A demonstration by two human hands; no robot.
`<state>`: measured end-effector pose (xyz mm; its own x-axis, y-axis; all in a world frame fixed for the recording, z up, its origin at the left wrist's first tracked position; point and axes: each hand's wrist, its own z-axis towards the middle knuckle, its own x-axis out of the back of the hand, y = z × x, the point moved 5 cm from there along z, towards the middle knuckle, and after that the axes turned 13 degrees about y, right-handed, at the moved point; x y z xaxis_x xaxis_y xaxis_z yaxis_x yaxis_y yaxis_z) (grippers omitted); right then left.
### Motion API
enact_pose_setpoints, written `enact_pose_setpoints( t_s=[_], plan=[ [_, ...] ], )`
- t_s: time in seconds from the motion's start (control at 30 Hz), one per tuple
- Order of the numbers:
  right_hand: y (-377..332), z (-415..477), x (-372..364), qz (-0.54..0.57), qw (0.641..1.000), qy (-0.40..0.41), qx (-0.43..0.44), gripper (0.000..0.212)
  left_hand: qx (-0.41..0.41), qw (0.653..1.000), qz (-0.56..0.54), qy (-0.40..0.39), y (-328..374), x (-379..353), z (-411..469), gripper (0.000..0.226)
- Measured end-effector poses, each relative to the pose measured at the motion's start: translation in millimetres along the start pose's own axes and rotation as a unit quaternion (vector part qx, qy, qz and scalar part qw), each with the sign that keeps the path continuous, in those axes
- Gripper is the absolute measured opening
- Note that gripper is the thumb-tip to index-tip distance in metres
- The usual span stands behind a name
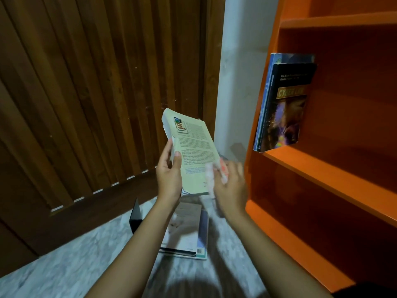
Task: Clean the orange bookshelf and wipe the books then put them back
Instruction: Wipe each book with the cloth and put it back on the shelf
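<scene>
My left hand (168, 177) grips a pale yellow-green paperback (192, 147) by its left edge, back cover toward me, held up in the air. My right hand (231, 186) holds a white and pink cloth (212, 175) against the book's lower right corner; the hand is blurred. The orange bookshelf (322, 164) stands at the right. Two books lean upright at the left end of its middle shelf, the front one a dark "Cyber Law" book (285, 108). A stack of books (187, 233) lies on the marble floor below my hands.
A brown slatted wooden door (96, 93) fills the left side. A white wall strip (236, 82) separates it from the shelf. A black bookend (135, 218) stands on the grey marble floor (64, 265) left of the stack. The other shelf levels show no books.
</scene>
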<state>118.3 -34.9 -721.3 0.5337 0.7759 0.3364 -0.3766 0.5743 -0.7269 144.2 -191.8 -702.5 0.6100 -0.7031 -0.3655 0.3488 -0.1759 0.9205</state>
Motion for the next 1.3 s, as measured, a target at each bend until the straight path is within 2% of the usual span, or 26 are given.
enact_pose_setpoints(
  t_s=[0.07,0.1,0.13,0.17,0.23,0.3,0.4,0.43,0.47,0.53,0.57,0.63,0.7,0.77,0.97,1.03,1.1,1.13,1.17,1.2,1.27,1.3],
  plan=[
    [-23,-24,-1,0.043,0.993,-0.030,0.106,0.025,-0.002,1.000,0.000,0.007,1,2,3,0.043],
    [-22,-29,-2,0.039,0.989,-0.030,0.139,0.026,-0.001,1.000,-0.001,0.007,2,5,5,0.043],
    [-16,-25,-3,0.039,0.990,-0.027,0.133,0.028,0.001,1.000,0.000,0.003,4,8,7,0.044],
    [-3,-16,-4,0.037,0.995,-0.026,0.089,0.027,0.001,1.000,0.004,-0.003,7,12,9,0.045],
    [22,4,-4,0.063,0.996,-0.036,-0.057,0.015,0.000,1.000,0.014,-0.014,13,19,13,0.046],
    [27,19,-6,0.186,0.963,-0.073,-0.181,0.007,-0.001,1.000,0.005,-0.021,18,25,14,0.045],
    [26,23,-15,0.318,0.899,-0.157,-0.258,0.009,-0.005,0.999,-0.011,-0.049,27,28,15,0.044],
    [31,20,-17,0.326,0.885,-0.175,-0.283,0.017,-0.011,0.998,-0.011,-0.063,30,27,15,0.043],
    [36,19,-17,0.316,0.884,-0.183,-0.292,0.024,-0.020,0.997,-0.009,-0.077,33,26,15,0.043],
    [28,23,-10,0.293,0.903,-0.179,-0.257,0.029,-0.048,0.994,0.006,-0.099,41,23,17,0.042],
    [20,25,-10,0.320,0.895,-0.195,-0.242,0.037,-0.063,0.992,0.016,-0.109,43,22,18,0.042],
    [7,26,-16,0.425,0.839,-0.235,-0.244,0.061,-0.081,0.988,0.032,-0.126,43,20,21,0.043],
    [-3,26,-15,0.499,0.803,-0.237,-0.225,0.069,-0.081,0.986,0.042,-0.137,39,20,22,0.043],
    [-2,24,-14,0.510,0.801,-0.223,-0.221,0.070,-0.070,0.986,0.051,-0.142,34,21,24,0.044],
    [29,11,-25,0.504,0.797,-0.170,-0.285,0.073,-0.030,0.973,0.131,-0.189,16,14,28,0.045],
    [33,10,-22,0.486,0.811,-0.135,-0.297,0.073,-0.076,0.955,0.239,-0.160,16,12,32,0.048],
    [37,8,-19,0.464,0.827,-0.101,-0.300,0.072,-0.175,0.923,0.335,-0.073,29,7,33,0.052],
    [38,7,-18,0.444,0.842,-0.088,-0.295,0.071,-0.219,0.912,0.345,-0.042,39,0,29,0.053],
    [38,5,-17,0.418,0.860,-0.077,-0.283,0.070,-0.246,0.907,0.339,-0.047,44,-9,25,0.052],
    [37,3,-16,0.397,0.876,-0.070,-0.266,0.069,-0.258,0.903,0.332,-0.085,45,-22,18,0.052],
    [29,-1,-14,0.379,0.896,-0.069,-0.220,0.068,-0.235,0.893,0.340,-0.180,40,-45,2,0.053],
    [23,-3,-13,0.371,0.905,-0.071,-0.194,0.067,-0.225,0.886,0.354,-0.198,37,-53,-4,0.054]
  ],
)
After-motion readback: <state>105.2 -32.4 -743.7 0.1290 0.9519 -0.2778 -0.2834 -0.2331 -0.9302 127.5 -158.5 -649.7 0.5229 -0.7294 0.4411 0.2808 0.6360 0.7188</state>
